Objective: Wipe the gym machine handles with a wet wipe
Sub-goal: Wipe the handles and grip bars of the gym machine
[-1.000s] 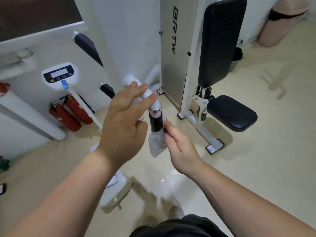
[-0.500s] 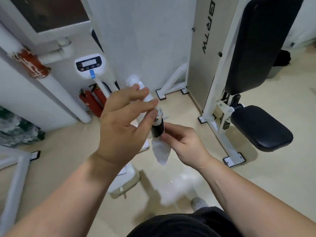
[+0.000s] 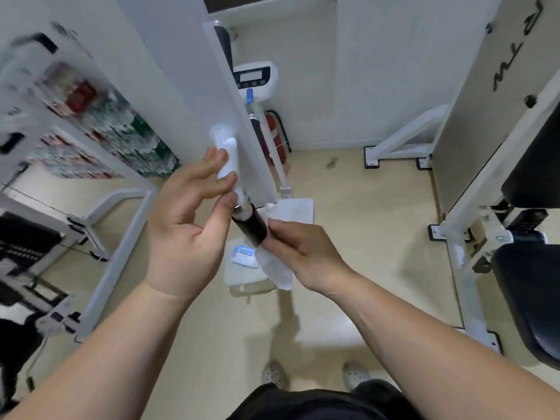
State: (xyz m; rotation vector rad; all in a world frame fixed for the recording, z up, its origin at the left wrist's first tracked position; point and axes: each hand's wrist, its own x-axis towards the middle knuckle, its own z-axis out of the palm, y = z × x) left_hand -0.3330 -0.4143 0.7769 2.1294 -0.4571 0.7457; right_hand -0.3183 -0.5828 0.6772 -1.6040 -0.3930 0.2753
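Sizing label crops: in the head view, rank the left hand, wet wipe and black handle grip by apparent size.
1. left hand, clearly largest.
2-3. black handle grip and wet wipe look alike; the right hand hides part of the wipe, so unranked.

Black finish is seen on the handle (image 3: 250,227), white on its bar (image 3: 227,156). The wet wipe (image 3: 277,268) is seen plain white. The floor (image 3: 363,237) is coloured beige, the seat pad (image 3: 530,298) black, the extinguisher (image 3: 277,137) red.

A white weighing scale (image 3: 254,78) with a display stands on the beige floor (image 3: 378,237), a red fire extinguisher (image 3: 277,137) just behind its post. A black padded seat (image 3: 527,298) sits right, blurred shelves (image 3: 100,122) left.
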